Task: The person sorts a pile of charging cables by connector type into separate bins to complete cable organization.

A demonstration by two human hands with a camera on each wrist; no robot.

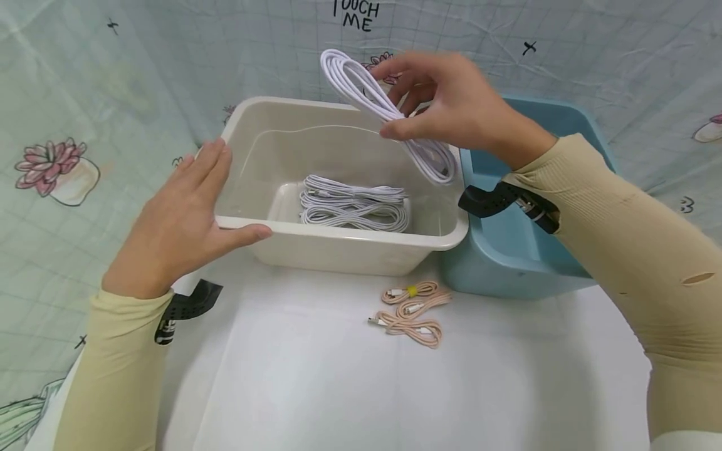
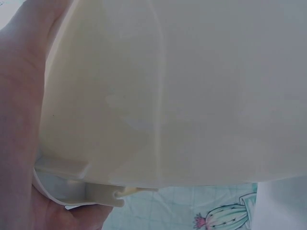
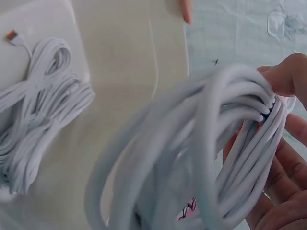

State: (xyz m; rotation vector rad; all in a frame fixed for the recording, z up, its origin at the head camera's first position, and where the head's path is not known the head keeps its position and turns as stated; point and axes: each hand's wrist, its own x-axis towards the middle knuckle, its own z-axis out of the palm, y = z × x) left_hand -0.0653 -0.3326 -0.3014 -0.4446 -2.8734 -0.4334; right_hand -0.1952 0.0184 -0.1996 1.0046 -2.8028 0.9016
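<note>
My right hand (image 1: 445, 100) pinches a coiled white cable (image 1: 361, 84) between thumb and fingers, above the right part of a cream plastic bin (image 1: 338, 247). Up close in the right wrist view, the held coil (image 3: 211, 124) fills the foreground. More bundled white cables (image 1: 355, 203) lie on the bin's floor, and one orange-tipped plug (image 3: 13, 37) shows there in the right wrist view. At the bin's left end, my left hand (image 1: 180, 219) grips the rim, thumb along the near edge. In the left wrist view its fingers curl under the rim (image 2: 62, 196).
A blue bin (image 1: 507, 263) stands against the cream bin's right side, partly hidden by my right forearm. Several pinkish-beige coiled cables (image 1: 420, 329), one with a yellow tie (image 1: 412, 290), lie on the white table in front. A patterned cloth (image 1: 271, 50) hangs behind.
</note>
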